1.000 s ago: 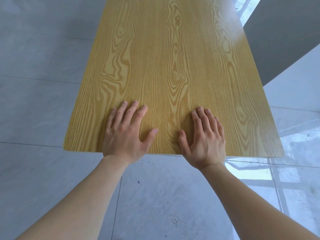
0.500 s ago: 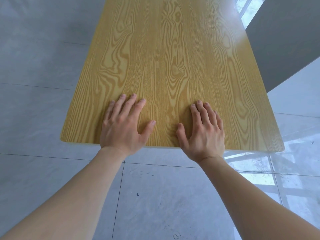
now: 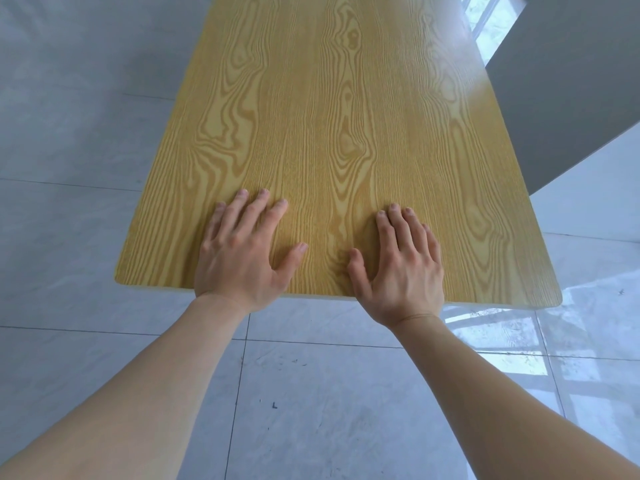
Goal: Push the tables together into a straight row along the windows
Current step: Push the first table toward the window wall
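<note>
Two hands are recorded flat on one wood-grain counter [image 3: 332, 133], at its near edge. Change noted: against the floor tile [image 3: 329, 403] seams, the counter's near edge has travelled away from the person over the last second, a seam formerly hidden beneath it now lying exposed below the wrists, while both palms have kept their places on the surface. This is judged to mean that the push is under way and the counter is sliding forward across the floor; no second counter is visible, so how close the row is to being closed cannot be told. Left hand [image 3: 239, 258]: fingers straight and spread, thumb angled out toward the other hand, palm pressed down, heel at the counter's edge; nothing is gripped. Right hand [image 3: 401, 268]: fingers straight and held closer together, thumb spread inward, palm likewise pressed flat with its heel overhanging the edge; nothing is gripped. The hands lie apart, with a strip of bare wood grain between the thumbs. Beyond the fingertips the counter runs on out of view. To the far right of the right hand a window [image 3: 485, 26] is partly seen, with a grey wall [image 3: 568, 91] beside it, and window light is reflected on the glossy floor beneath that side.
</note>
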A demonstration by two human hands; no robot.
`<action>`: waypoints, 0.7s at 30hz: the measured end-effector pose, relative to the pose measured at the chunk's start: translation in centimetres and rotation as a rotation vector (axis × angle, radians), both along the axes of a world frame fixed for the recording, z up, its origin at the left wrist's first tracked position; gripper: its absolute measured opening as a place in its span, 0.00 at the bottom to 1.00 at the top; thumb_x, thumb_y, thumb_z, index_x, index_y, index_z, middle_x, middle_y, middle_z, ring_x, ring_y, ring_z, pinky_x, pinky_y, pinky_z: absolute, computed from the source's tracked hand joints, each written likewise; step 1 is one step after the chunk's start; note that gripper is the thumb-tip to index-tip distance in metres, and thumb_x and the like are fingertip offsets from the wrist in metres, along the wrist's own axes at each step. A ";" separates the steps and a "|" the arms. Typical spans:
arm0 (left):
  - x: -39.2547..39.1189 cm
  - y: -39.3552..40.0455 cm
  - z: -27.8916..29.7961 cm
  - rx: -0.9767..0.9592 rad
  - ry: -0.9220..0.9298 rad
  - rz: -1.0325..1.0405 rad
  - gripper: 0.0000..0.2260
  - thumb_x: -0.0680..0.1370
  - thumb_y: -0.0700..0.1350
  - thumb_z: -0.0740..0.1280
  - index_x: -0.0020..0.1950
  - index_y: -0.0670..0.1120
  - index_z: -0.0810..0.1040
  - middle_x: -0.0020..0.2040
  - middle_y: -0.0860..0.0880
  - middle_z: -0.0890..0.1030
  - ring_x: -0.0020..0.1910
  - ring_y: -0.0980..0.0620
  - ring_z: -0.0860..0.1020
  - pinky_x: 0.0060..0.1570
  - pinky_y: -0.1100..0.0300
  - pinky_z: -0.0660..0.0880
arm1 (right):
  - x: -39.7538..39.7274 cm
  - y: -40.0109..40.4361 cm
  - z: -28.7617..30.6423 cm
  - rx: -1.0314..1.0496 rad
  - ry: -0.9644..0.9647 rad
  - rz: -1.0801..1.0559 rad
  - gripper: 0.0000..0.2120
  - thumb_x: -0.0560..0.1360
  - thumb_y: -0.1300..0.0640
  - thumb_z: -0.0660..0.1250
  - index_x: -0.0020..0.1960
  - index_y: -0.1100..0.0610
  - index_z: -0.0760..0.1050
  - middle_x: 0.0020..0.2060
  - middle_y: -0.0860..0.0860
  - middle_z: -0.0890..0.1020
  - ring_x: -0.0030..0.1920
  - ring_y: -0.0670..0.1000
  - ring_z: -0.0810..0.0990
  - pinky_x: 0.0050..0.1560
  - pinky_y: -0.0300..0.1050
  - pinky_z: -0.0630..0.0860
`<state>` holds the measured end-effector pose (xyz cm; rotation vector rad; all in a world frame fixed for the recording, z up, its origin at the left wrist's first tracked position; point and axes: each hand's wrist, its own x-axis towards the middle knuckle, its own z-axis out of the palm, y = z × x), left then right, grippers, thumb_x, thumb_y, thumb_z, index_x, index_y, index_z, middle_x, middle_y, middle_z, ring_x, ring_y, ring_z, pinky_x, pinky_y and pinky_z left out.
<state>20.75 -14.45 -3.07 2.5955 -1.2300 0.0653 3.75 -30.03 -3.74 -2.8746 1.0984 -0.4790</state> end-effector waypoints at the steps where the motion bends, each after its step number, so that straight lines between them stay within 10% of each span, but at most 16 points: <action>1: 0.0 0.0 0.0 0.000 0.002 -0.002 0.32 0.80 0.68 0.53 0.78 0.53 0.67 0.80 0.49 0.67 0.81 0.45 0.59 0.79 0.43 0.55 | 0.0 0.0 0.0 0.000 0.001 -0.001 0.35 0.78 0.37 0.58 0.76 0.61 0.69 0.77 0.57 0.69 0.79 0.59 0.62 0.78 0.60 0.58; 21: 0.1 0.0 0.4 0.104 0.051 -0.021 0.34 0.80 0.69 0.51 0.81 0.53 0.62 0.82 0.49 0.62 0.82 0.44 0.54 0.79 0.40 0.51 | -0.2 0.0 0.3 0.072 0.027 -0.005 0.35 0.78 0.37 0.59 0.76 0.59 0.67 0.78 0.56 0.67 0.80 0.58 0.60 0.78 0.60 0.58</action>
